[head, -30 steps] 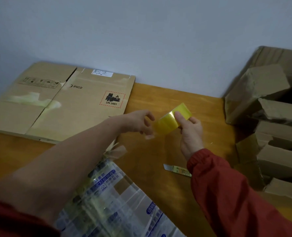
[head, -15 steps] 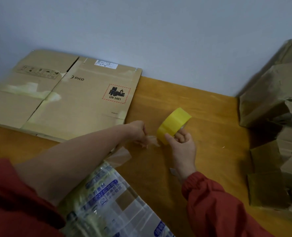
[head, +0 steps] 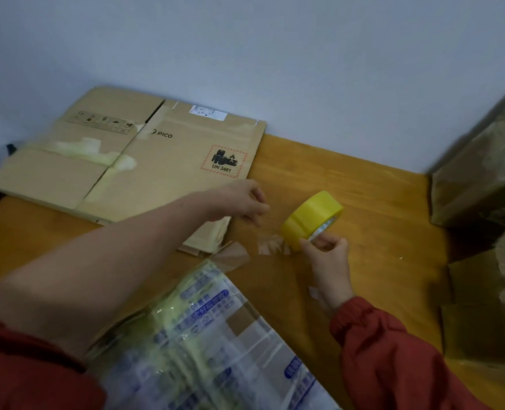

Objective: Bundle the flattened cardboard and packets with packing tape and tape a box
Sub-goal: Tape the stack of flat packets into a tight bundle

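My right hand [head: 329,258] grips a yellow roll of packing tape [head: 310,218] just above the wooden table [head: 363,208]. A short clear strip of tape [head: 270,245] runs leftward from the roll. My left hand [head: 244,204] hovers to the left of the roll with its fingers curled; whether it pinches the strip's end I cannot make out. A flattened brown cardboard box [head: 144,161] printed with PICO and UN 3481 lies at the back left. A bundle of cardboard and printed plastic packets [head: 215,344] lies under my left forearm.
A heap of crumpled brown cardboard boxes [head: 482,202] fills the right side against the wall. A loose scrap of clear tape [head: 233,255] lies by the bundle's top corner. A small pale object [head: 313,292] pokes out by my right wrist.
The roll and my right hand dropped toward the table and tipped over. My left hand drew away to the left, and a short strip now shows between them. The view shifted left.
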